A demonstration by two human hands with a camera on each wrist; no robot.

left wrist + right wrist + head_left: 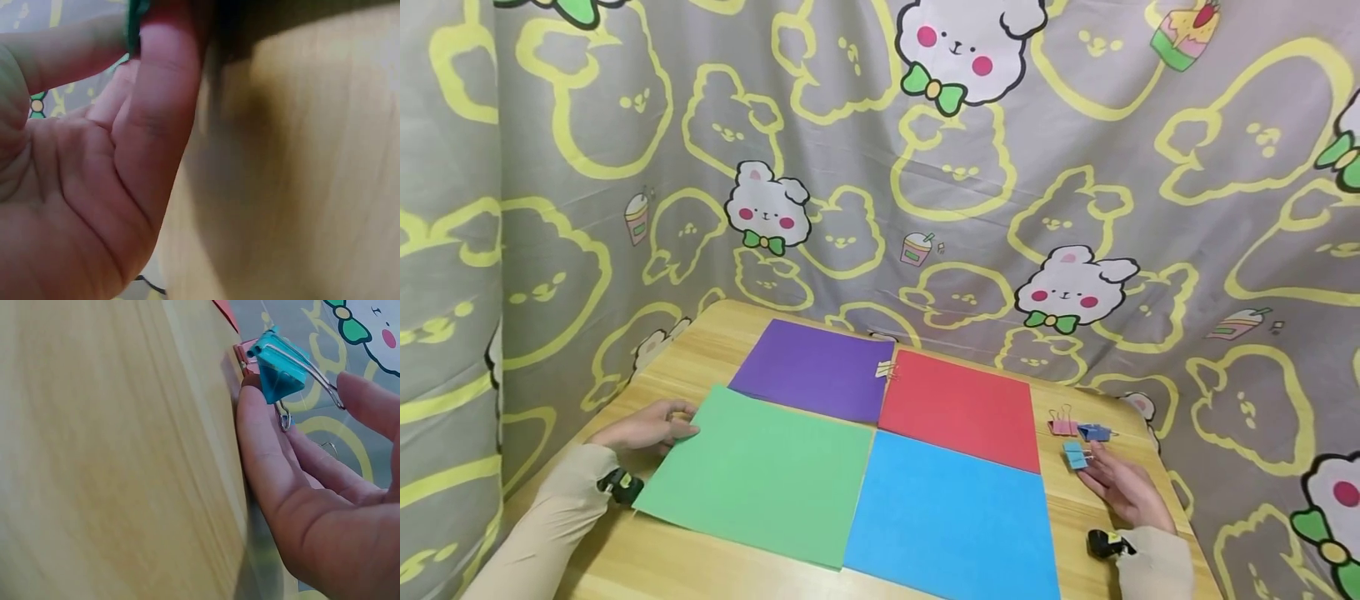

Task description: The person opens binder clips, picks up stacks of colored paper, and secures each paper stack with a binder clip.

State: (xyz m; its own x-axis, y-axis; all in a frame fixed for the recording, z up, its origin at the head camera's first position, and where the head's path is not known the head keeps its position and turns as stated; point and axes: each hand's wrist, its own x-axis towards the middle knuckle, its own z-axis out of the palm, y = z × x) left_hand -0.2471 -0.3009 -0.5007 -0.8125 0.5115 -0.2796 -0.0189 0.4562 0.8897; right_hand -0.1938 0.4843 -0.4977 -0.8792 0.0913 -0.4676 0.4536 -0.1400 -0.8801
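- The head view takes in both hands at once: the left hand (651, 427) pinches the left edge of a green paper sheet (767, 475), and the right hand (1120, 487) grips a turquoise binder clip (1076, 456) to the right of the sheets.
- The left wrist view, looking in from the side, shows the thumb and index finger meeting at a narrow strip of green; the rest of that sheet is out of its sight.
- The right wrist view shows what the head view leaves tiny: the clip's wedge-shaped body and looped wire handles, the thumb at one handle's end and the index finger against the opposite side.
- Only the head view shows the full layout: a purple sheet (812, 371) and a red sheet (962, 408) at the far side, green and a blue sheet (955, 517) nearer, edges close together.
- A cream binder clip (885, 368) sits at the purple-red seam.
- A pink binder clip (1062, 427) and a dark blue binder clip (1094, 432) lie right of the red sheet.
- The sheets are matte rectangles; the table (685, 558) has pale, streaky wood grain; the grey curtain (835, 150) is creased fabric with yellow cartoon outlines.
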